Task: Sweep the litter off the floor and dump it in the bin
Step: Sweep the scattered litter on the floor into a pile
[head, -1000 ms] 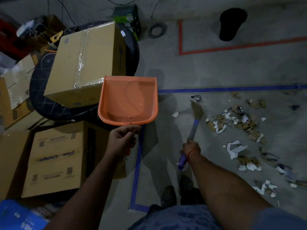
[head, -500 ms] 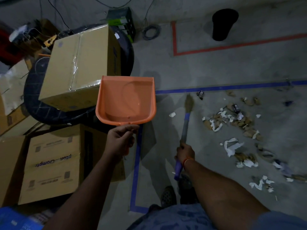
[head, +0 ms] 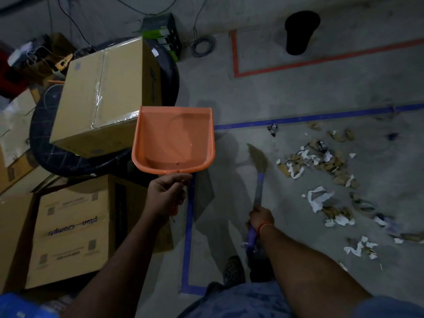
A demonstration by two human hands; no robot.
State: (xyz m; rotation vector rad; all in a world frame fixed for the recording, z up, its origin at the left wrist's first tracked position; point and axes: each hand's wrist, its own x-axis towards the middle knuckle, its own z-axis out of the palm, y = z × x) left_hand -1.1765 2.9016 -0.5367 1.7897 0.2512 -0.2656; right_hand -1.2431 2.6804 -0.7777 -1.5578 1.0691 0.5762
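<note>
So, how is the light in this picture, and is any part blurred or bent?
Head view: dim overall; glare streaks on the taped cardboard box; the orange dustpan casts a shadow on the floor beside it; the litter is soft toward the right edge; the wide lens curves the blue tape line.

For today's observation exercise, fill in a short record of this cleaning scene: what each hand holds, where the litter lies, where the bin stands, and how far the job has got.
Left hand: holds the orange dustpan raised, nothing in it
Right hand: grips the purple-handled broom, bristles beside the litter
Litter: paper and brown scraps scattered on the floor, right of the broom
Bin: black, far side, inside the red tape corner
Progress: nothing collected yet
</note>
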